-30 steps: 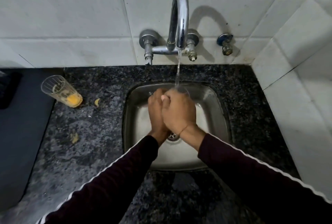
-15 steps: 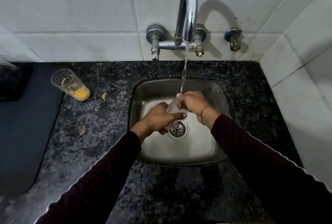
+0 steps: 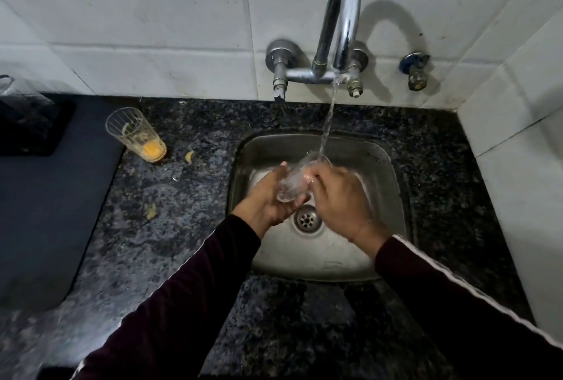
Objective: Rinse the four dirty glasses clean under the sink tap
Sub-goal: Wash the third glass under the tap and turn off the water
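Observation:
A clear glass (image 3: 294,181) is held tilted over the steel sink (image 3: 384,166), its mouth up toward the stream of water falling from the chrome tap (image 3: 339,23). My left hand (image 3: 271,197) cups and grips the glass from below and the left. My right hand (image 3: 338,197) holds its upper part, fingers curled at the rim. A second glass (image 3: 137,136) with orange pulp at its bottom stands on the dark granite counter (image 3: 182,227), left of the sink.
A dark mat (image 3: 45,212) covers the counter's left side, with a clear container (image 3: 18,96) at its far corner. Small orange scraps (image 3: 189,156) lie on the granite. White tiled walls stand behind and to the right. The drain (image 3: 307,219) sits mid-basin.
My hands went from clasped together under the stream to apart, then came back together on the tilted glass. The view shifted slightly to the left.

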